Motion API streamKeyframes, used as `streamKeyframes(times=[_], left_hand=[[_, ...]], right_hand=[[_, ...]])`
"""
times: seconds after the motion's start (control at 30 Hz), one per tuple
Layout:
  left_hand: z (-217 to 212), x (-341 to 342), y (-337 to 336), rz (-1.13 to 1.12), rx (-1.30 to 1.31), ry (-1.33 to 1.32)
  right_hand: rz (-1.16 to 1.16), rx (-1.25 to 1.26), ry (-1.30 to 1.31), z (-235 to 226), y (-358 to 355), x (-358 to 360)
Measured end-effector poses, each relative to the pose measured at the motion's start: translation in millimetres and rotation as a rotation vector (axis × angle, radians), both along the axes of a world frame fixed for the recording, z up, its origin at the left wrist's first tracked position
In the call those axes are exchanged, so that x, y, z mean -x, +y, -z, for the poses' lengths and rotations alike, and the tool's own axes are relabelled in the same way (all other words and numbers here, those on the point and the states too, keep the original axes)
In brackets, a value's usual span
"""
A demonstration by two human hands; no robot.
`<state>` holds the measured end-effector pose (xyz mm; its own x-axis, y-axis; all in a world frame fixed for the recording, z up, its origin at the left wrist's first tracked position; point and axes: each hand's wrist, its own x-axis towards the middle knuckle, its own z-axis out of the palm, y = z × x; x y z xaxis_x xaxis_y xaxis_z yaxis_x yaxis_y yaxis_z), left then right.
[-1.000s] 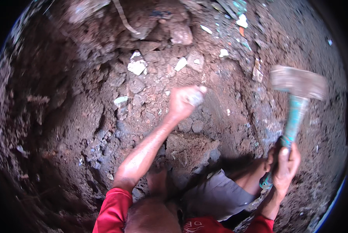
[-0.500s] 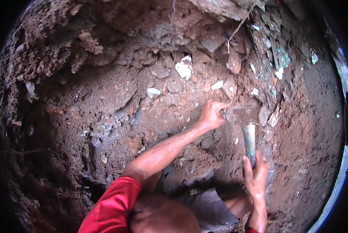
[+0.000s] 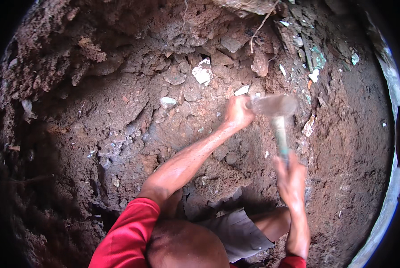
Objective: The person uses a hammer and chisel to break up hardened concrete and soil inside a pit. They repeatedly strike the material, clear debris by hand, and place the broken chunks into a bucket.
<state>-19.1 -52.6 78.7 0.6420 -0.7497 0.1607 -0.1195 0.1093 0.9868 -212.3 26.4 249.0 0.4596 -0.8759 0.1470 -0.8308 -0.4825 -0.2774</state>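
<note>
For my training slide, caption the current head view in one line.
Right hand grips a hammer; closed left hand sits beside the blurred hammer head, over stony dirt.

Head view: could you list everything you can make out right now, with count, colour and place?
Hammer: 1, brownish head (blurred), greenish handle, right of centre
Soil: one expanse, brown, throughout
White pieces: several, white, mostly upper middle and upper right
Green fragments: a few, pale green, upper right
Orange fragment: 1, orange, upper right
Reddish stone: 1, reddish brown, upper middle
Root: 1, pale brown, top
Clod: 1 large, brown, beyond the shorts
Strip: 1, greyish white, right rim
Shorts: 1 pair, grey, bottom
Sleeves: 2, red, bottom
Knees: 2, bare, bottom
Left hand: 1, bare, curled by the hammer head
Right hand: 1, bare, gripping the handle
</note>
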Motion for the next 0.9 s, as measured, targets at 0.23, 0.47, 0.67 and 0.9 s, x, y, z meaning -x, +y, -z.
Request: streamKeyframes(times=[0.23, 0.47, 0.67, 0.9], left_hand=[[3, -4, 10, 0.152, -0.087, 0.110], [-2, 3, 26, 0.163, 0.086, 0.025], [22, 4, 23, 0.079, 0.148, -0.120], [3, 3, 16, 0.128, 0.011, -0.046]], right_hand=[[0.167, -0.183, -0.338, -72, 15, 13], [-0.536, -0.066, -1.171, -151, -20, 44], [0.143, -0.570, -0.111, -7, 0, -2], [-0.117, -0.164, -0.651, -94, 8, 7]])
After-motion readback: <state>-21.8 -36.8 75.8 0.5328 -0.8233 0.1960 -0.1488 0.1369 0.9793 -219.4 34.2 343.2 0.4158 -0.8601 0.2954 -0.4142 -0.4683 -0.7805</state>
